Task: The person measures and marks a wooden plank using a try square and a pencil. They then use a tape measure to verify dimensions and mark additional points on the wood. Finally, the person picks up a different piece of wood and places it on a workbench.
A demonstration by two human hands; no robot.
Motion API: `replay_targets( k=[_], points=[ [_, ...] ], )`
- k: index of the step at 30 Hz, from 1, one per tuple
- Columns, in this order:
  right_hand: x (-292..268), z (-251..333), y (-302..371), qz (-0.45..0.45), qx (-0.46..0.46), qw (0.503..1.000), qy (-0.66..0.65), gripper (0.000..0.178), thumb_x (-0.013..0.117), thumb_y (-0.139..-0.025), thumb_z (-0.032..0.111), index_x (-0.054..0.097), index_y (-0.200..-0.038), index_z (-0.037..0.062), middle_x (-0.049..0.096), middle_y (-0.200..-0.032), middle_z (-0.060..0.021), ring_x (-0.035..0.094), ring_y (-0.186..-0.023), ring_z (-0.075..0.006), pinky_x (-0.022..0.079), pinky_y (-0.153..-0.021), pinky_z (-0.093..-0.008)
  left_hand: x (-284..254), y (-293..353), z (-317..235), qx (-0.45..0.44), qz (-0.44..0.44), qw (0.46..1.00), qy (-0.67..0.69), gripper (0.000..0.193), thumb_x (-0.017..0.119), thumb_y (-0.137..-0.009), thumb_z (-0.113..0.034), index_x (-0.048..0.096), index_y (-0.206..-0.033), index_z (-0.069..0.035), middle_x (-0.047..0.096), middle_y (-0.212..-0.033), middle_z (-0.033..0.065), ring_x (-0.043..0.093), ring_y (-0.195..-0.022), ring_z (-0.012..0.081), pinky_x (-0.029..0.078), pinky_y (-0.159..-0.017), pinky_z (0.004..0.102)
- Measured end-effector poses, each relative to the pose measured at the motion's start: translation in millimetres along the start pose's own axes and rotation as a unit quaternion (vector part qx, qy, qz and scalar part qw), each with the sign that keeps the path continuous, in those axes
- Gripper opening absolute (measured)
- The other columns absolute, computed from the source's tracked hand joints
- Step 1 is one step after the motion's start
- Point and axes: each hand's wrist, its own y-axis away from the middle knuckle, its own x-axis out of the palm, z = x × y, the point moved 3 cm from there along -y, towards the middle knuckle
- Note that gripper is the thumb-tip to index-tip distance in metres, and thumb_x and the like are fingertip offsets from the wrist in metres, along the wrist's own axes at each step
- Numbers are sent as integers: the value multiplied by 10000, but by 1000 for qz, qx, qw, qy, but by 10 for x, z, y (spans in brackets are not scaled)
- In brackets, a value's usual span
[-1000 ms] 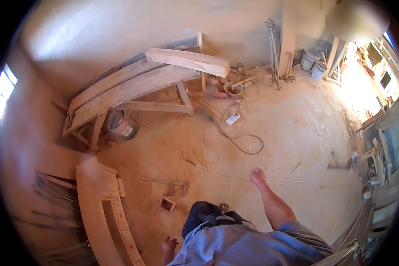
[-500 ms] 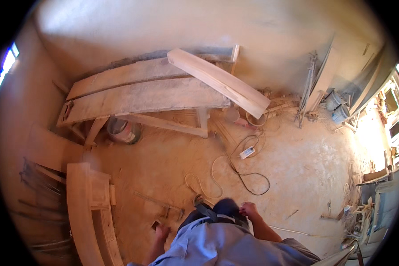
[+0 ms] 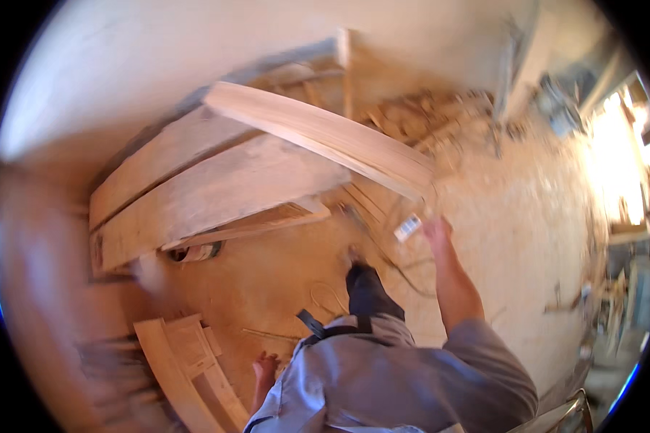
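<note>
A long pale wooden beam (image 3: 325, 137) lies slantwise across a plank bench (image 3: 224, 180), its near right end jutting past the bench edge. My right hand (image 3: 438, 229) is stretched forward just short of that end, beside a white power strip (image 3: 407, 227). Motion smears its fingers, so whether they are closed is unclear. Low by my side, my left hand (image 3: 265, 368) hangs with loosely bent fingers apart and nothing visible in it. It is nearest to a wooden frame piece (image 3: 195, 368) standing at the left.
Cords (image 3: 390, 260) run across the dusty floor ahead of my foot. A bucket (image 3: 195, 251) sits under the bench. Wood scraps (image 3: 412, 115) lie by the wall, with grey buckets (image 3: 560, 108) and leaning boards farther right. More clutter (image 3: 614, 310) lines the right side.
I have stepped toward the bench, and the beam is closer. My right arm has swung from beside my waist out toward the beam's end. The left hand stays low.
</note>
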Motion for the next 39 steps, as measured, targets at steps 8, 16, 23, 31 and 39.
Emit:
replay_targets(
  k=[8,16,23,31,39],
  points=[
    [1301,1215,-551,-19,70,996,-58,449,508,-971,423,580,-1222,57,651,-1112,-186,645,-942,-276,538,-812,-427,536,341,-960,49,45,990,-123,524,615,-912,-128,486,-1362,107,728,-953,153,661,-774,171,512,-666,294],
    [1592,1372,-335,46,126,973,-189,375,545,-917,368,614,-1104,51,659,-977,-152,658,-850,-287,542,-765,-403,575,32,-2238,111,80,981,-138,517,624,-940,-166,491,-1353,114,738,-940,110,639,-792,127,483,-697,257],
    [1458,688,669,-34,164,974,-153,342,645,-817,320,606,-1023,51,653,-914,-134,670,-828,-320,565,-745,-497,752,-89,-2472,184,82,966,-160,440,639,-903,-195,600,-1251,72,731,-1010,135,672,-903,159,508,-809,296],
    [1571,-1173,2046,178,347,914,-110,191,599,-887,239,658,-838,65,657,-798,-97,648,-753,-259,533,-706,-376,1134,-111,-2496,175,160,950,-201,477,664,-892,-231,599,-1287,28,728,-1028,127,660,-951,150,510,-851,312],
    [2061,-1874,3096,212,243,939,123,200,564,-893,177,685,-827,32,667,-779,-93,613,-641,-215,482,-566,-373,903,-358,-2064,146,175,965,128,495,645,-912,-141,532,-1354,53,694,-1037,62,613,-885,124,497,-791,282]
  ],
)
